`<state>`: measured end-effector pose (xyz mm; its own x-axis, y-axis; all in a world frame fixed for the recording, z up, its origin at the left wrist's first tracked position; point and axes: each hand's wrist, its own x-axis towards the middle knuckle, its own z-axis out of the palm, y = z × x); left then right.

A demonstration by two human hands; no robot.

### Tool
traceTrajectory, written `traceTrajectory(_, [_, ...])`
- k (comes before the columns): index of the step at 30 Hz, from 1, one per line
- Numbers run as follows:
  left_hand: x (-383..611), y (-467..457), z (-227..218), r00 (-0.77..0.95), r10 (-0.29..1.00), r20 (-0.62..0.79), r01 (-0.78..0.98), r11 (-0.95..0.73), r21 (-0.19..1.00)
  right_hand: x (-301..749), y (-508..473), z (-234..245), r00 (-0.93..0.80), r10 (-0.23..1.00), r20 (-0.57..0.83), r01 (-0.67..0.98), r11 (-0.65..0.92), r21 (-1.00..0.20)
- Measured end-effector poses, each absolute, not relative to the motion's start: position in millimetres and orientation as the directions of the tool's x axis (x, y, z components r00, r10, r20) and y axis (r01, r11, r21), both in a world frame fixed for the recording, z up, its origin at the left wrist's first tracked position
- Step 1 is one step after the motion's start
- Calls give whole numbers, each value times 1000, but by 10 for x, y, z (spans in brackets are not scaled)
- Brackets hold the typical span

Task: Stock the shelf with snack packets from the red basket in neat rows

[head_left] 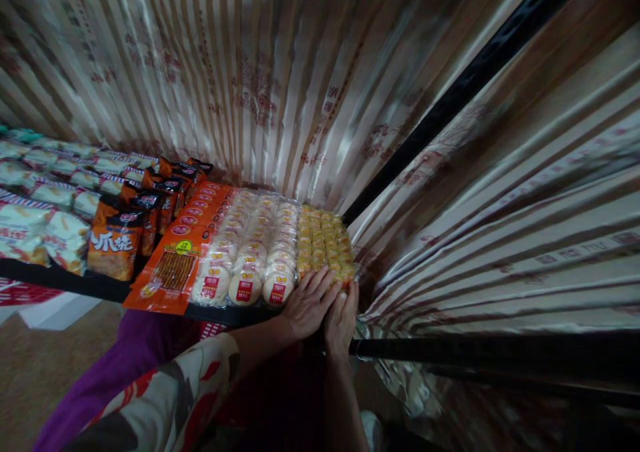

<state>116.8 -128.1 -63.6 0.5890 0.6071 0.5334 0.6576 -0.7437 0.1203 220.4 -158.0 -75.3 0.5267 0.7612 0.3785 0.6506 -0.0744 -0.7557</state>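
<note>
My left hand (311,303) lies with fingers stretched out on the front of the small yellow wrapped snack packs (324,239), at the right end of the shelf. Beside it, my right hand (341,320) touches the lower right corner of the same packs, its fingers extended upward. The two hands nearly meet. Left of the yellow packs stand rows of round white rice crackers (246,285) in clear wrappers with red labels. Farther left are flat orange snack packets (167,265) with brown sticks showing through a window. What is under my fingertips is partly hidden.
Orange-and-black bread packs (117,244) and white wrapped packs (65,235) fill the shelf's left part. Its dark edge (225,315) runs below the goods. Behind hangs a pleated, printed plastic sheet (260,72). A black upright post (450,115) slants at the right corner.
</note>
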Motion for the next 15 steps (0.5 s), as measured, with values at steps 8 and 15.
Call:
traceTrajectory(8, [1221,-1192,-647,603,609,516,674,-734,79,2154,-1571,-682,545,755,366,633,-84,-769])
traceTrajectory(15, [1201,-1165,-769,602,577,553,664,-746,56,2154,-1542,-705,583,729,358,627,-123,-769])
